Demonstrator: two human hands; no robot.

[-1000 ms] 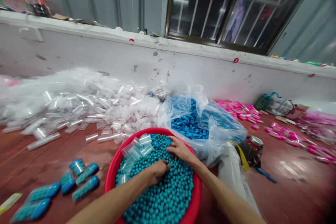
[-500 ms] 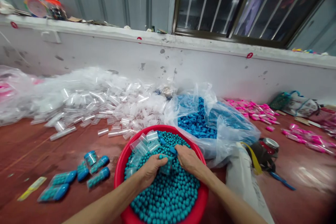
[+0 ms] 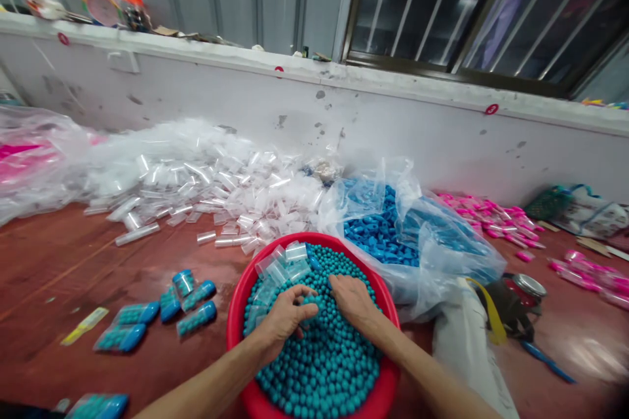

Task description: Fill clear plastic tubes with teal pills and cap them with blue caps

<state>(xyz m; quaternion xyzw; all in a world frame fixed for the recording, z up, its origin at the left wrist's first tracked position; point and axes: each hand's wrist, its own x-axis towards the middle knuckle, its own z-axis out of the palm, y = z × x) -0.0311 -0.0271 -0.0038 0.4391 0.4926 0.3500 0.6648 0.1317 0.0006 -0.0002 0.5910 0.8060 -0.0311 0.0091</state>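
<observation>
A red basin [image 3: 236,314] holds a mass of teal balls [image 3: 339,366], with several empty clear tubes [image 3: 275,273] resting on them at the left. Over the balls, my left hand [image 3: 287,317] curls its fingers around a clear tube of teal balls [image 3: 310,308], mostly hidden by the fingers. My right hand [image 3: 354,301] is close beside it on the right, fingers closed and low against the balls. Whatever those fingers hold is hidden. One blue cap [image 3: 313,262] lies near the basin's far rim.
Capped tubes of teal balls [image 3: 196,319] lie left of the basin. Behind are a heap of clear tubes [image 3: 196,177] and a plastic bag [image 3: 457,262] of blue caps [image 3: 378,229]. Pink pieces [image 3: 501,216], a white sack [image 3: 462,347] and a red jar [image 3: 525,289] are at the right.
The blue cap that was in my right fingers no longer shows. My left fingers have curled further around the tube. The view has shifted left, bringing another capped tube in at the lower left.
</observation>
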